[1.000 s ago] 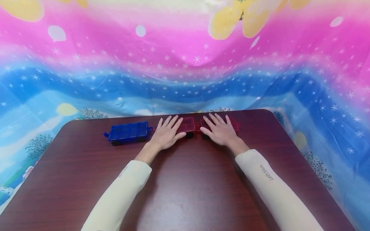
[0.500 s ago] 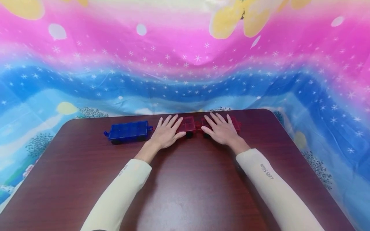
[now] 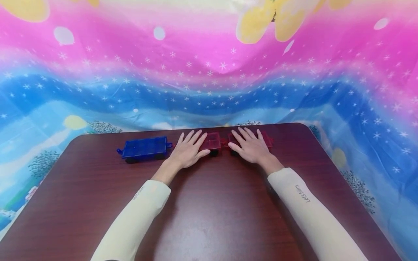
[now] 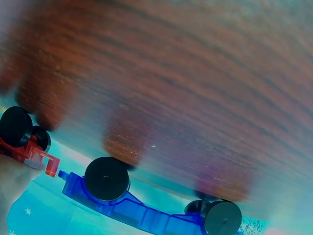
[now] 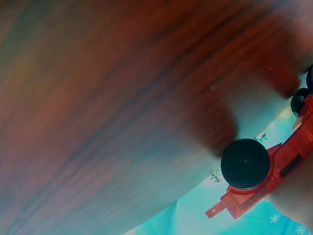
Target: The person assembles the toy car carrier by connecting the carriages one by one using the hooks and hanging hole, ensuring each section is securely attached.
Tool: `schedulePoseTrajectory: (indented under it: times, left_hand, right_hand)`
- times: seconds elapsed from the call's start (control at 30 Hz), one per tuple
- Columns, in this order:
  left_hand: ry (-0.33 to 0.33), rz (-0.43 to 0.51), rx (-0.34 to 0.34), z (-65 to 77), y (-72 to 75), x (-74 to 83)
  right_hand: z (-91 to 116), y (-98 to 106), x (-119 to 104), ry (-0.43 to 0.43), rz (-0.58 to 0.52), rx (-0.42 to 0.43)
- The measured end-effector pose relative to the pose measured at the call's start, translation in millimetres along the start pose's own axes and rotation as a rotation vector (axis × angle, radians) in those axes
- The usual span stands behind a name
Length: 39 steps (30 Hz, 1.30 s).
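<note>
My left hand [image 3: 188, 150] lies flat with spread fingers on a see-through red toy wagon [image 3: 213, 140], covering its left part. On a second red toy wagon [image 3: 268, 140] rests my right hand [image 3: 251, 146], its fingers also straight and spread. The two red wagons stand end to end near the far table edge, their couplings close together between my hands. Left of them is a blue toy wagon [image 3: 146, 148] on black wheels. In the left wrist view, the blue wagon's coupling [image 4: 63, 175] sits just beside the red wagon's hook [image 4: 52, 166]; whether they touch I cannot tell.
The dark reddish-brown table [image 3: 202, 203] has rounded far corners, and the wagons stand close to its back edge. Behind and around it hangs a pink and blue cloth [image 3: 209, 79] printed with snowflakes.
My right hand and the red wagon under it have shifted very slightly to the right. The left hand and the blue wagon look nearly unmoved.
</note>
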<state>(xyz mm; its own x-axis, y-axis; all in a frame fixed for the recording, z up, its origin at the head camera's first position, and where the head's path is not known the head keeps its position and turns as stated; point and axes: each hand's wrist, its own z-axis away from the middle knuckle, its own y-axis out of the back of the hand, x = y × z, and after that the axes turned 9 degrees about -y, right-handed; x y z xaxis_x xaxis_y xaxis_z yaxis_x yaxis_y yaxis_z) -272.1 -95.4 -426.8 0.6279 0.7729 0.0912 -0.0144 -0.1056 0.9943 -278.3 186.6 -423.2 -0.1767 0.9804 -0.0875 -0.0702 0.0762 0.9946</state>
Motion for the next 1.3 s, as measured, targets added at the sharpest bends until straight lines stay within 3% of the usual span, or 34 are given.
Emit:
schedulePoseTrajectory:
  times: [0.23,0.8,1.07,1.3]
  left_hand:
    - [-0.018,-0.053,-0.009,-1.2,2.9,1.4]
    - [-0.021,-0.065,0.001,-0.3,5.3,4.2]
    - [0.025,-0.005,-0.022,0.4,7.0,5.1]
    - [0.069,0.022,0.016,2.2,9.8,6.0]
  right_hand:
    - [-1.5,1.1,2.0,0.012,-0.012,0.013]
    - [4.5,4.8,2.7,0.023,-0.032,0.022]
    - [6.0,4.7,-2.8,0.023,-0.055,0.037]
    - [4.1,7.0,-6.1,0.03,-0.081,0.059]
